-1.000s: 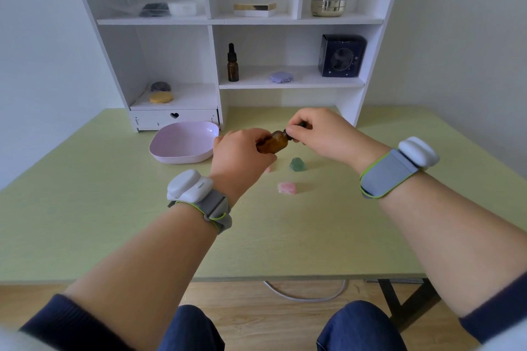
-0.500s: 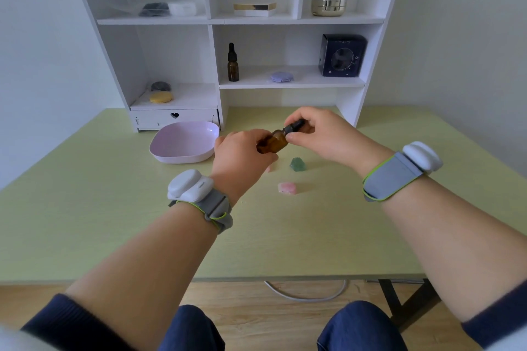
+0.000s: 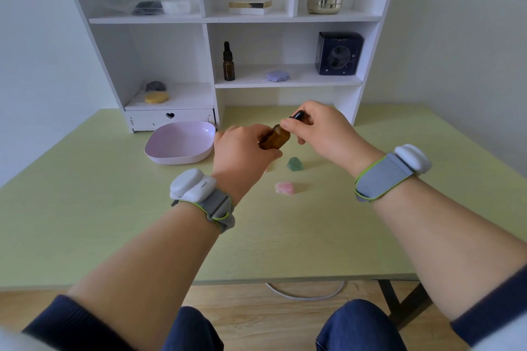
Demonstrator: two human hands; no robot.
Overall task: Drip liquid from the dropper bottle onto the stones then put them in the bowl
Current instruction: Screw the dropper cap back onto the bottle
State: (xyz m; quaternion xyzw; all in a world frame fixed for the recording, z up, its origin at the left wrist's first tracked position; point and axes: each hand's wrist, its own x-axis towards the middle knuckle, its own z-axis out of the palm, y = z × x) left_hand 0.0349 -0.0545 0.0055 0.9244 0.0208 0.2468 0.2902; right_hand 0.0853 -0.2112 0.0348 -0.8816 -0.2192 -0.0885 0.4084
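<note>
Head view: the left hand (image 3: 242,154) holds the small amber glass dropper bottle (image 3: 275,138) tilted above the light green tabletop (image 3: 114,222). Its fingers are wrapped round the body, and the neck points toward two o'clock. The right hand (image 3: 322,131) pinches the black rubber-bulb cap (image 3: 298,115) between thumb and fingers, which are narrow on it. I cannot tell whether the cap is loose from the neck. The translucent green stone (image 3: 294,164) lies on the tabletop at five o'clock of the bottle. The pale pink stone (image 3: 284,187) is near it at six o'clock, toward the person. The shallow lilac plastic bowl (image 3: 176,159) sits at nine o'clock of the hands, with no stone in it.

The step in hand looks like unscrewing the cap. To do it well, bring the bottle nearer upright before the pipette comes free, so nothing spills. Lift the pipette straight out, then squeeze the bulb gently right over each stone.
</note>
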